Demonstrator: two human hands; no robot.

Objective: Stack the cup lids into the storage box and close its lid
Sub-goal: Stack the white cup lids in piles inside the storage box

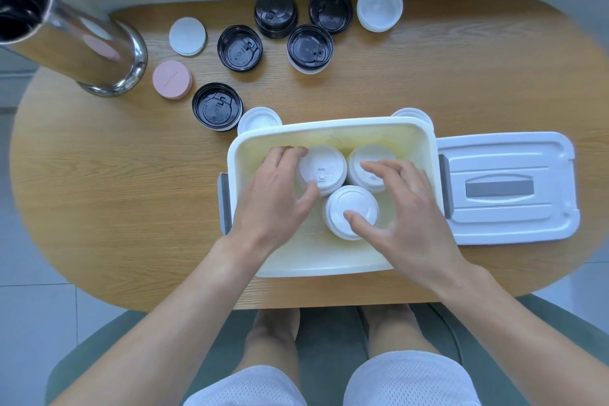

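Right, both hands are working inside the storage box (333, 133) at the table's near edge: left hand (275, 194) gripping the far-left white lid stack (324, 168), right hand (403, 208) spreading relaxed fingers over two more stacks, packing them tight so the box lid (507, 188), lying beside, closes.

Cream-white rectangular plastic storage box (333, 132), pale yellow inside. White round plastic cup lids (351, 208). Glossy black round cup lids (239, 48). Pink disc (172, 79). White box lid (509, 188), grey handle inset. Light oak-grain table (131, 194).

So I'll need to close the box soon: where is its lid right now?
In the head view, the storage box lid lies flat on the wooden table, right beside the storage box on its right side, grey handle facing up.
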